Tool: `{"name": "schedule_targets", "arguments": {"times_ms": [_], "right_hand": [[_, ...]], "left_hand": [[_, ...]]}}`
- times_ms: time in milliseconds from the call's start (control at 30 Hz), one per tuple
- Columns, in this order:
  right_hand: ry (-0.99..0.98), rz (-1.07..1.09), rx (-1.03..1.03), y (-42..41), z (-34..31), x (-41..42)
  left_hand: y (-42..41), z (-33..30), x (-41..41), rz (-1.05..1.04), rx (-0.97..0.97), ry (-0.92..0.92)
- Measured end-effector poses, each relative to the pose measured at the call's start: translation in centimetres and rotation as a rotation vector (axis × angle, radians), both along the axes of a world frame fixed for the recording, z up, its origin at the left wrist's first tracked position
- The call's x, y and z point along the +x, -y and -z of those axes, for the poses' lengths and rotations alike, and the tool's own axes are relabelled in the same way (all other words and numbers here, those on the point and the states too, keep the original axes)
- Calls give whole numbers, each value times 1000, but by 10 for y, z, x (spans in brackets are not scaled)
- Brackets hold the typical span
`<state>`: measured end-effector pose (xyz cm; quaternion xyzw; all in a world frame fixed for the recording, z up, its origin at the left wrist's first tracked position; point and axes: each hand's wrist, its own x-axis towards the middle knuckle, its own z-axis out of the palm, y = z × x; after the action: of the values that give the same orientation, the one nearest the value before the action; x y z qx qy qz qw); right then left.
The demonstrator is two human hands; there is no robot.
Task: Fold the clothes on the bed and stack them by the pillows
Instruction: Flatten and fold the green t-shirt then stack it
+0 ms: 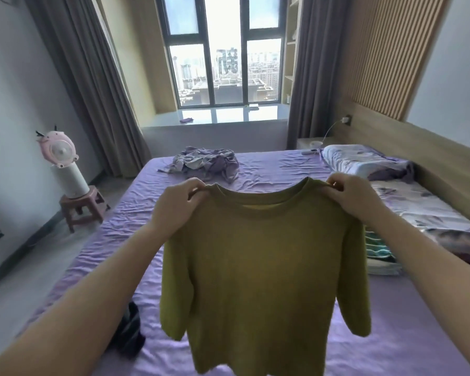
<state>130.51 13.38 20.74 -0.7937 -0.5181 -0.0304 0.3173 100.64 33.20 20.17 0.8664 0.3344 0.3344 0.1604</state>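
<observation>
- Olive-green t-shirt held up in the air over the bed, hanging full length, front toward the person, sleeves dangling loose on both sides.
- Left hand pinches the shirt's left shoulder seam right at the collar edge; fingers curled, thumb on the near side of the fabric, back of hand facing the camera.
- Right hand pinches the opposite shoulder at the collar; fingers curled over the top, knuckles up.
- Both forearms bare, stretched forward and up from the lower corners, elbows low, wrists roughly level with each other, hands about a collar-width apart.
- Shirt hem hangs close to the sheet; can't tell if it touches.
- Beyond the shirt, toward the window: crumpled pile of purple and white clothes on the bed, unfolded.
- Left of the shirt, beside the left forearm: dark garment bunched on the sheet near the bed edge.
- Right of the shirt, partly hidden by the right arm: folded stack with green-striped fabric, lying next to the pillows along the headboard side.
- Far left of the shirt, off the bed: pink fan on a white cylinder, on a small stool.
</observation>
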Motion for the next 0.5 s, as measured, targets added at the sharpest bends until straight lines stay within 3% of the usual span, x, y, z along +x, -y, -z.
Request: {"name": "schedule_targets", "arguments": {"times_ms": [333,500], "right_hand": [[-383,-50,-282,-71,197,28],[-442,-50,-356,-118,276,57]], "left_hand": [[-53,196,53,-86,-385,-255],[-87,273,81,-156,-511,-318]]}}
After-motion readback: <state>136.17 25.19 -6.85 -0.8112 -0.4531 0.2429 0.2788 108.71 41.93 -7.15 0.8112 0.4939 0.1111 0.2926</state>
